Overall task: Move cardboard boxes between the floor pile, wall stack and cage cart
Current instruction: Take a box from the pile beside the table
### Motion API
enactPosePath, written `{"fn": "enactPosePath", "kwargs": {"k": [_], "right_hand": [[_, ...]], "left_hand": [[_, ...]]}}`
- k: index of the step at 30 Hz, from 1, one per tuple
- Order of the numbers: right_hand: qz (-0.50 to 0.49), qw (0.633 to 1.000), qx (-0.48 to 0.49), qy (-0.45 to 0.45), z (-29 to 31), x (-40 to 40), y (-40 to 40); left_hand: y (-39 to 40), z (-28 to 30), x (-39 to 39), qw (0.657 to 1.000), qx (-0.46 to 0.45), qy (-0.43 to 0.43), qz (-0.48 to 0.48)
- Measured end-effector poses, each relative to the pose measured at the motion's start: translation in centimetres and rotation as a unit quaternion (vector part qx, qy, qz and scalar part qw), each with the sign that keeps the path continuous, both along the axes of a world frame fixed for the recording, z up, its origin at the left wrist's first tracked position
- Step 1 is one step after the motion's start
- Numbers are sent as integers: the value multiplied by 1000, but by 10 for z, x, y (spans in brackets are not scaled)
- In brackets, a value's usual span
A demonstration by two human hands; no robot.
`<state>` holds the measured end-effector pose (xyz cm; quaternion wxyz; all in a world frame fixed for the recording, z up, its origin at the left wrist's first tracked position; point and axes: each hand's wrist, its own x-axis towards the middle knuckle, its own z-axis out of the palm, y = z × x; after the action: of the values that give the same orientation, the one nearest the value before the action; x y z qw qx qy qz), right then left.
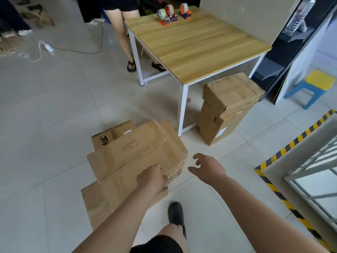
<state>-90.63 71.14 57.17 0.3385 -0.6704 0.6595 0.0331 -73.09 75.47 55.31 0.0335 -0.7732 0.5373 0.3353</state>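
A pile of cardboard boxes lies on the floor in front of me. The top box (135, 154) is large, with a small printed label. My left hand (152, 179) rests on its near right corner, fingers bent over the edge. My right hand (207, 168) hovers just right of that box, fingers spread and holding nothing. Lower boxes (94, 199) and a box with black lettering (102, 138) stick out beneath and behind. Two more boxes (228, 105) stand stacked beside the table leg. The cage cart (313, 161) is at the right edge.
A wooden table (197, 44) with white legs holds three tape dispensers (171, 14). A person's legs (125, 39) stand at its far left corner. Yellow-black hazard tape (291, 145) borders the cart. A blue and yellow stool (313, 86) and a floor cable (73, 50) are farther off.
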Motion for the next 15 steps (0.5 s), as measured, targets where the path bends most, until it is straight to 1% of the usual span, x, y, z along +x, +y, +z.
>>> {"fn": "enactPosePath", "kwargs": {"k": [5,9,13,15], "right_hand": [[13,999,11,27,-11,-27,-71],[41,997,43,55,-21,-49,-126],[69,992,77,79,-43,-70,-172],[83,988,101,80,-61,-80,-198]], "left_hand": [[-71,-20,-36,1000,17,15,2],[-124,-30,-67,998,28,53,12],[-165,-43,-91,995,40,85,29],[-186,-58,-103,993,49,96,55]]}}
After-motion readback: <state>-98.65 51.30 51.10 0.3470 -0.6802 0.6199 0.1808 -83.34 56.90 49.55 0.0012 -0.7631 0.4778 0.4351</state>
